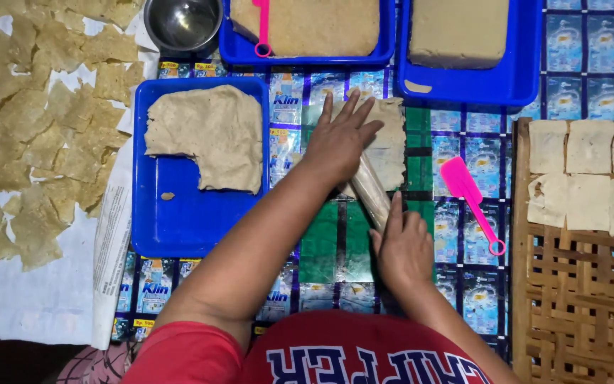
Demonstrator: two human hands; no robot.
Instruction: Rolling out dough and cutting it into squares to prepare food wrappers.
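Note:
My left hand (340, 139) lies flat with spread fingers on the upper end of a thin rolling stick (369, 190). My right hand (403, 245) presses on the stick's lower end, fingers together. The stick lies slantwise across a flat square of beige dough (391, 142) on a green sheet (335, 238), with part of the dough wrapped around it. Both hands touch the stick from above without gripping it.
A blue tray (179, 220) holds a rolled dough sheet (211, 131) at left. Two more blue trays with dough blocks stand at the back (307, 57) (509, 82). A pink spatula (469, 199) lies to the right. Cut squares rest on a woven rack (577, 284); dried pieces lie on paper (30, 128). A metal bowl (182, 25) stands behind.

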